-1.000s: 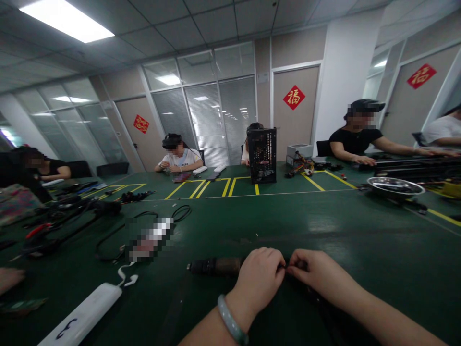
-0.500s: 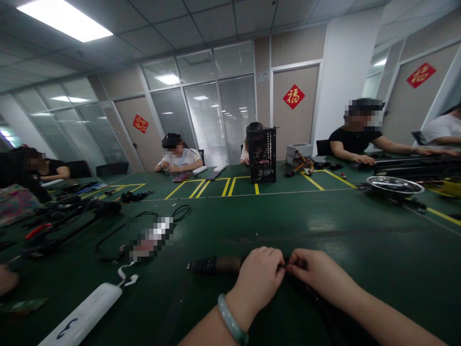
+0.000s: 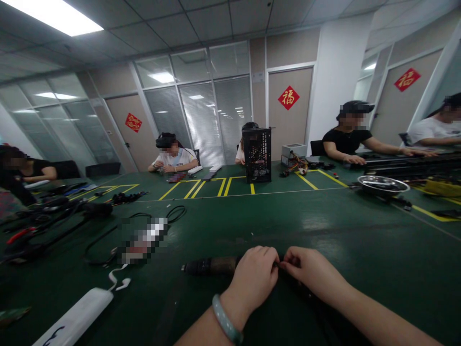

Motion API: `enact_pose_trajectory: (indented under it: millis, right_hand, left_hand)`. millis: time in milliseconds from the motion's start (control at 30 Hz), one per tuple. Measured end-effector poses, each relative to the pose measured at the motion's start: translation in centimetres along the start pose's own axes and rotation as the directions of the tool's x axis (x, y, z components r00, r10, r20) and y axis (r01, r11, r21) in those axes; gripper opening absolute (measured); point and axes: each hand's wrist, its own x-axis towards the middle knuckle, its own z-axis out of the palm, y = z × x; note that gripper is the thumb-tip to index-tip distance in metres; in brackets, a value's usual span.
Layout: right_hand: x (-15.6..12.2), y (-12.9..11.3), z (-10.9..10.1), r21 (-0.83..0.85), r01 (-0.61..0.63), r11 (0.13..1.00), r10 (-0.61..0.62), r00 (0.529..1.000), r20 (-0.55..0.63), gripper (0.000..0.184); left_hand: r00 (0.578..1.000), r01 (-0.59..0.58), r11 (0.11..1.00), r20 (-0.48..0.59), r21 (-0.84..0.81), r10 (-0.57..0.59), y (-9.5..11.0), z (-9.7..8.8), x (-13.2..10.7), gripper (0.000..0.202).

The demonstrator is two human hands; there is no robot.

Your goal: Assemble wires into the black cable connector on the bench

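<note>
My left hand [image 3: 254,278], with a pale green bangle on the wrist, is curled shut round the near end of a dark cylindrical tool [image 3: 211,265] that lies on the green table [image 3: 324,230]. My right hand [image 3: 309,271] meets it fingertip to fingertip, fingers pinched together on something small and dark that I cannot make out. The tool's dark tip points left. A dark cable or part runs under my right forearm toward the near edge.
A white power strip [image 3: 72,319] lies near left, with black cables [image 3: 108,240] and tools beyond. A black perforated case [image 3: 257,154] stands mid-table, a metal bowl [image 3: 382,184] to the right. Several people sit around the far and side edges.
The view has shifted slightly so everything sits a little further left. My hands remain pressed together on the tool's end.
</note>
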Motion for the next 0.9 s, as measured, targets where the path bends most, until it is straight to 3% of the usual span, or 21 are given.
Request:
enact_pose_trajectory:
  millis: [333,900]
  right_hand:
    - [-0.3,0.4,-0.7,0.064,0.046,0.997,-0.050,0.997,0.064,0.010]
    - [-0.6,-1.2,0.1,-0.133,0.038,0.990,-0.055,0.989,-0.134,0.008]
  left_hand:
    - [1.000,-0.007,1.000,0.010,0.001,0.007,0.2,-0.5,0.1,0.008]
    - [1.000,0.012,1.000,0.019,0.007,-0.012,-0.2,0.2,0.2,0.010]
